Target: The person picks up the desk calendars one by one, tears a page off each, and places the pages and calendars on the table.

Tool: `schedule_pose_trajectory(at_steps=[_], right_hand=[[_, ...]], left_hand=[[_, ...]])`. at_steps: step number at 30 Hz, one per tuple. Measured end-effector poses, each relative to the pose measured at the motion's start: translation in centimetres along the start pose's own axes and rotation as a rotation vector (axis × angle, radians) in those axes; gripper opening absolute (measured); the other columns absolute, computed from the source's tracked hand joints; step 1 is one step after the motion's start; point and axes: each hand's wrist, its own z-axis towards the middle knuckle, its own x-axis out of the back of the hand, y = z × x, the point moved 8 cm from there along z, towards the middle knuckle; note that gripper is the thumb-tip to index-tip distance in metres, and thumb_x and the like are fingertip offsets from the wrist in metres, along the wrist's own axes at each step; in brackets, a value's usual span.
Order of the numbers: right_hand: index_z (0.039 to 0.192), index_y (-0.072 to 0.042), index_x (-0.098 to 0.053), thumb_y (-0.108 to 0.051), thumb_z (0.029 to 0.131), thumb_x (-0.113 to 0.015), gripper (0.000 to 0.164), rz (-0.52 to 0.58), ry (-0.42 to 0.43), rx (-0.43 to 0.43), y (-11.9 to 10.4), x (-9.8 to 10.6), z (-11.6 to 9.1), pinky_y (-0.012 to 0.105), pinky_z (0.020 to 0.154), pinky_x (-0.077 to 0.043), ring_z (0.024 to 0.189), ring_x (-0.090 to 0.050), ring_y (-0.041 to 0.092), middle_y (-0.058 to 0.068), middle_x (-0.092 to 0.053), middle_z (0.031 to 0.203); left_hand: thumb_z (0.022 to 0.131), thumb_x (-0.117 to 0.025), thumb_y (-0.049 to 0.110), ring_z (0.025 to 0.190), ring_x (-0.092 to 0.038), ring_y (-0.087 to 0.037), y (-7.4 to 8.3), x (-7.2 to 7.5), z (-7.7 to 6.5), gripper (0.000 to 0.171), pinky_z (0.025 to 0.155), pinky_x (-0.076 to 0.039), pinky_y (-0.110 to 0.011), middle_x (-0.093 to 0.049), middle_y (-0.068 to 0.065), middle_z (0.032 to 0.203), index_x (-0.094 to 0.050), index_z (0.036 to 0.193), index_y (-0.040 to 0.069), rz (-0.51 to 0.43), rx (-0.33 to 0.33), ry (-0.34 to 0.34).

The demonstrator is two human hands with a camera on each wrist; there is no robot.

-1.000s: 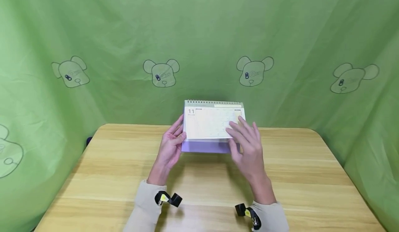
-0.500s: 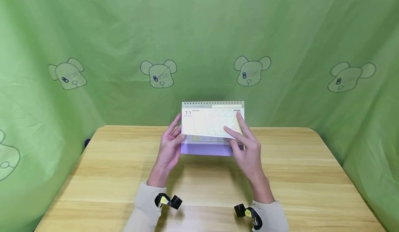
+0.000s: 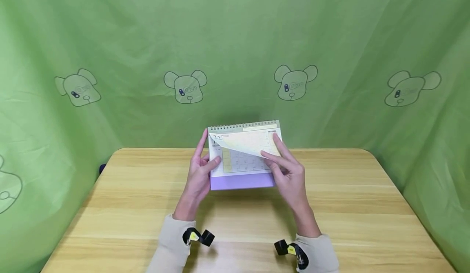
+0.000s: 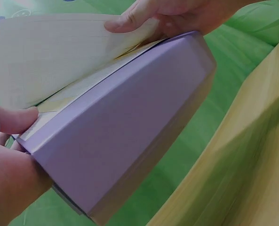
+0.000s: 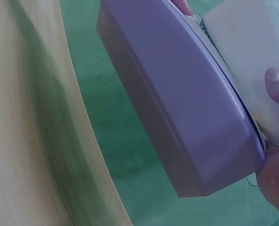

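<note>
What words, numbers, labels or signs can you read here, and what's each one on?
"11": on the lifted calendar page.
Page beneath: number partly hidden, grid text too small.
Green curtain: lettering on the animal heads is too blurred.
Yellow wrist labels: too small.

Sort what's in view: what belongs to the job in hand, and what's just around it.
In the job: desk calendar; its lifted page; left hand gripping the calendar; right hand pinching the page.
Just around: wooden table; green curtain; wrist camera on each sleeve.
</note>
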Motion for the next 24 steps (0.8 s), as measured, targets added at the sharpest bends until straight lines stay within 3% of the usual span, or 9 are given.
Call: schedule_pose_trajectory(at_steps=[6,10,14,19,24], right_hand=[[0.103,0.013,-0.074,0.016,0.091,-0.065,0.015,0.049,0.001,-0.089,0.8,0.1,-0.1,0.032,0.121,-0.031,0.146,-0.036,0.042,0.029,-0.046,0.15],[0.102,0.013,-0.073,0.012,0.094,-0.064,0.012,0.074,0.015,-0.187,1.6,0.2,-0.2,0.042,0.125,-0.024,0.15,-0.032,0.034,0.027,-0.05,0.148],[0.101,0.007,-0.076,0.006,0.094,-0.067,0.01,0.008,0.042,-0.22,2.8,0.5,-0.4,0.052,0.127,-0.016,0.151,-0.032,0.028,0.021,-0.057,0.144],[0.101,-0.004,-0.08,-0.001,0.091,-0.075,0.011,-0.127,0.073,-0.125,3.5,1.0,-0.5,0.06,0.124,-0.022,0.147,-0.039,0.029,0.012,-0.063,0.139],[0.099,-0.003,-0.08,-0.003,0.078,-0.079,0.02,-0.357,0.083,0.095,2.0,0.8,-0.4,0.067,0.113,-0.034,0.137,-0.05,0.037,0.013,-0.07,0.129]], left_hand=[[0.099,-0.048,-0.012,0.111,-0.07,-0.032,0.1,-0.1,0.0,0.087,0.089,-0.061,-0.052,-0.053,-0.026,0.145,-0.026,0.16,0.047,0.02,-0.002,-0.019],[0.097,-0.045,-0.015,0.116,-0.067,-0.032,0.3,-0.1,0.0,0.089,0.091,-0.06,-0.05,-0.049,-0.02,0.152,-0.026,0.161,0.043,0.049,-0.025,-0.013],[0.096,-0.043,-0.018,0.119,-0.065,-0.032,0.3,-0.1,0.1,0.089,0.092,-0.06,-0.047,-0.047,-0.018,0.155,-0.025,0.163,0.039,0.067,-0.039,-0.013],[0.096,-0.044,-0.017,0.118,-0.066,-0.031,0.3,-0.1,0.2,0.089,0.092,-0.061,-0.046,-0.048,-0.018,0.154,-0.025,0.163,0.038,0.076,-0.043,-0.007],[0.093,-0.044,-0.02,0.121,-0.064,-0.028,0.3,-0.3,0.2,0.091,0.095,-0.06,-0.04,-0.048,-0.017,0.154,-0.025,0.164,0.033,0.127,-0.06,-0.012]])
